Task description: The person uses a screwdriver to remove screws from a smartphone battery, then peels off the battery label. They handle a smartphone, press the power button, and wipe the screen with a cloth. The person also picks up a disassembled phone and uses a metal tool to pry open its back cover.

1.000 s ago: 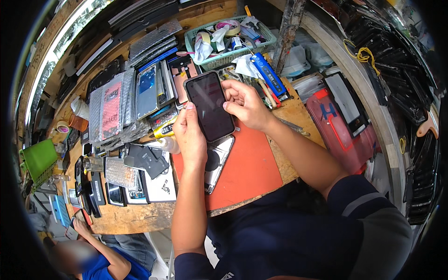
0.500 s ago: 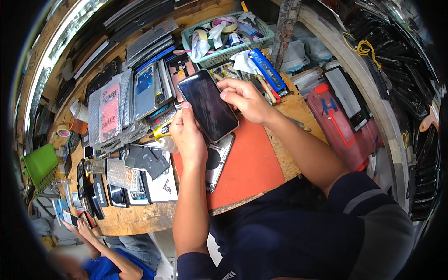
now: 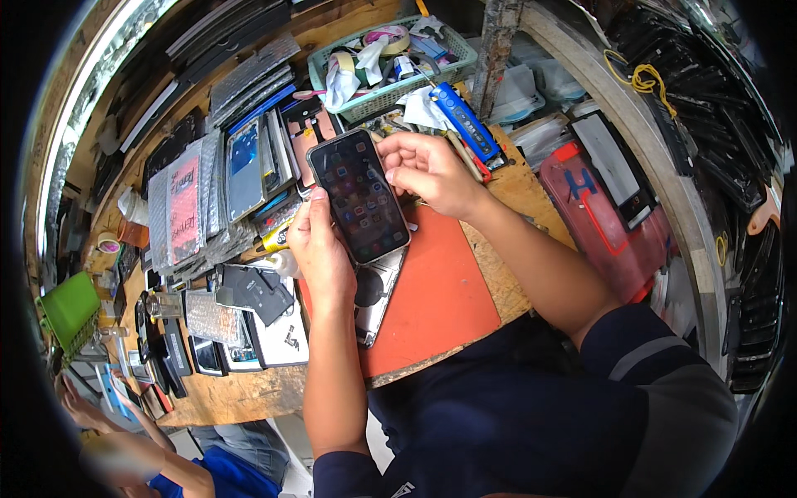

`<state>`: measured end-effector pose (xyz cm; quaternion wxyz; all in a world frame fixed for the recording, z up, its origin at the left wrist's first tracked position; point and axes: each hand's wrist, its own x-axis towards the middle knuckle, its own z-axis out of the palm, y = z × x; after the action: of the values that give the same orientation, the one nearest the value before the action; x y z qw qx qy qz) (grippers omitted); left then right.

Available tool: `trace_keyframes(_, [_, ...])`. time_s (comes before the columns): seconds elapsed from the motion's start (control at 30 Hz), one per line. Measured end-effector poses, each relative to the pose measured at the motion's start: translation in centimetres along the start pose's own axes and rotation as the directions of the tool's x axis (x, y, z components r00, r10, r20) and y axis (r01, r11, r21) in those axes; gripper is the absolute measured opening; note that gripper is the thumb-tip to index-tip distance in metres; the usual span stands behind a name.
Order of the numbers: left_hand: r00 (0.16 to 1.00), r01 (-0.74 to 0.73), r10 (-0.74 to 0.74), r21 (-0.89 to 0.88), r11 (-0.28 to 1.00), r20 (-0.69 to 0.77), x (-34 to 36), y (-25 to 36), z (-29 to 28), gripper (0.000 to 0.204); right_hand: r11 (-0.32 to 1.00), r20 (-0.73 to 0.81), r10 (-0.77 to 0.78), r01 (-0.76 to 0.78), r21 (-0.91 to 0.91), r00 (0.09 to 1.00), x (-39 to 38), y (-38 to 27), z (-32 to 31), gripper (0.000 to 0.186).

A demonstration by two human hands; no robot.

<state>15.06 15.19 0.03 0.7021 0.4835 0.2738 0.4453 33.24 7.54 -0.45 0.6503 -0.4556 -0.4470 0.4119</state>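
Both my hands hold a black smartphone [image 3: 357, 207], its screen lit with app icons. My left hand [image 3: 324, 257] is wrapped along its left edge, thumb up. My right hand [image 3: 427, 170] curls its fingers at the upper right edge, thumb near the screen. Under the phone, an opened silver phone housing [image 3: 374, 303] with a dark round coil lies on an orange mat [image 3: 440, 299]. A dark flat part [image 3: 259, 290] and tiny pieces on a white board lie left of my left forearm, near a dropper bottle [image 3: 282, 264] partly hidden by that hand.
Bubble-wrapped screen stacks [image 3: 174, 207], a green tool basket [image 3: 369, 104] and a blue handheld device [image 3: 461, 120] crowd the wooden bench [image 3: 216, 398]. A red translucent case [image 3: 606, 257] sits at the right. Another person [image 3: 224, 473] works at lower left, hands raised near a phone.
The phone's screen went from dark to lit with icons. Both my hands have shifted slightly left with it. The other person's hands moved left.
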Motion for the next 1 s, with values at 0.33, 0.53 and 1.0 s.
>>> trace_keyframes(0.33, [0.996,-0.004,0.002,-0.03,1.0,-0.085,-0.1,-0.3,0.2,0.026,0.999,-0.044,-0.021,0.019,-0.041,0.999,0.0,-0.4,0.7,0.022])
trace_keyframes(0.53, [0.993,0.028,-0.028,-0.001,1.0,-0.113,0.0,-0.2,0.1,0.028,0.994,-0.015,-0.013,0.012,-0.104,1.0,-0.2,-0.1,0.2,0.026])
trace_keyframes(1.0, [0.993,0.044,-0.041,0.029,0.999,-0.107,-0.2,-0.1,0.6,0.025,0.964,-0.034,-0.144,0.132,-0.229,0.989,-0.5,0.6,2.0,0.057])
